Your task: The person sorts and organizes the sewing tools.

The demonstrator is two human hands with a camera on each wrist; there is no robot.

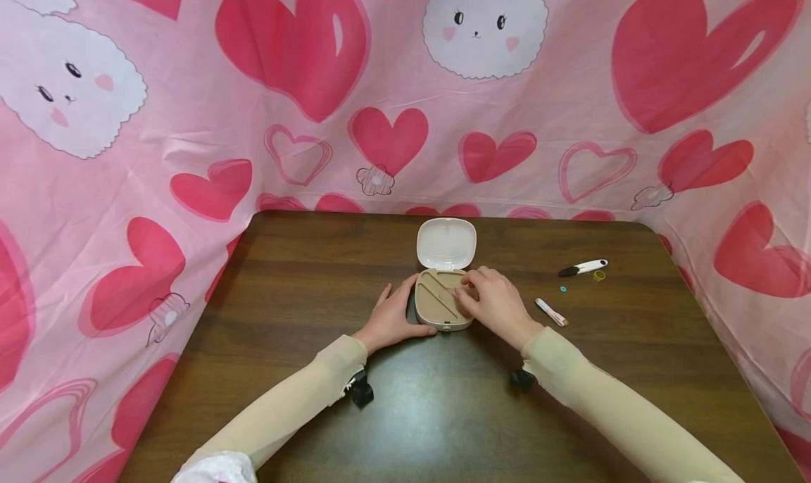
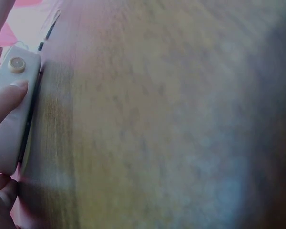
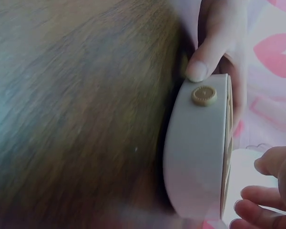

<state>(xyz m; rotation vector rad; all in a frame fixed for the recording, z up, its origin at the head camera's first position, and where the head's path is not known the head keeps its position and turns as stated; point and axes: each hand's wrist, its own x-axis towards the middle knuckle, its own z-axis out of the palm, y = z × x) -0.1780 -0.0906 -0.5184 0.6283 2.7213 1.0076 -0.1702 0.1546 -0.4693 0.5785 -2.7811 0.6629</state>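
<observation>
A small white case [image 1: 448,327] with rounded corners stands on the table, its lid [image 1: 446,243] raised at the back. Inside is a tan tray [image 1: 437,303] split by slanted dividers. My left hand [image 1: 394,319] holds the case at its left side, the thumb on the front wall near the round tan button [image 3: 204,95]. Over the right part of the tray is my right hand [image 1: 497,301], fingers bent and fingertips at the compartments. In the right wrist view its thumb and fingers are apart, with nothing visible between them.
Right of the case lie a slim white object [image 1: 551,312] with a reddish end, a small blue disc [image 1: 563,289], a yellowish ring-shaped item [image 1: 599,276] and a black-and-white handled tool [image 1: 583,267]. Pink heart-print cloth [image 1: 393,67] hangs around the brown table [image 1: 317,272].
</observation>
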